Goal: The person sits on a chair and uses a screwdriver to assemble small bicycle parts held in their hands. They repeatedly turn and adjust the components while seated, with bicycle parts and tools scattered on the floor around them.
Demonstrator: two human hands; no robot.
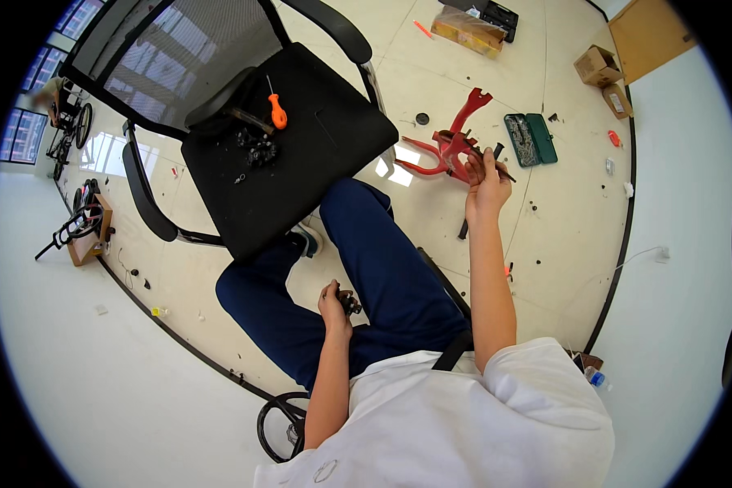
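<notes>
My left hand (333, 307) is down between my thighs, its fingers closed round a small black metal part (349, 302) whose kind I cannot make out. Stretched forward, my right hand (488, 187) pinches a thin dark bar (504, 172) at the edge of a red metal frame (442, 152) with forked arms. Whether the fingers also touch the frame is hidden. An orange-handled screwdriver (277, 111) lies on the black seat of an office chair (333, 150), beside a clump of small black parts (258, 151) and a thin bent hex key (324, 126).
A green case (542, 140) of metal pieces lies open on the floor right of the frame. Farther off are a yellow box (469, 32) and a cardboard carton (597, 67). A person (54, 98) and a bicycle (82, 126) are at far left. Small parts litter the tiles.
</notes>
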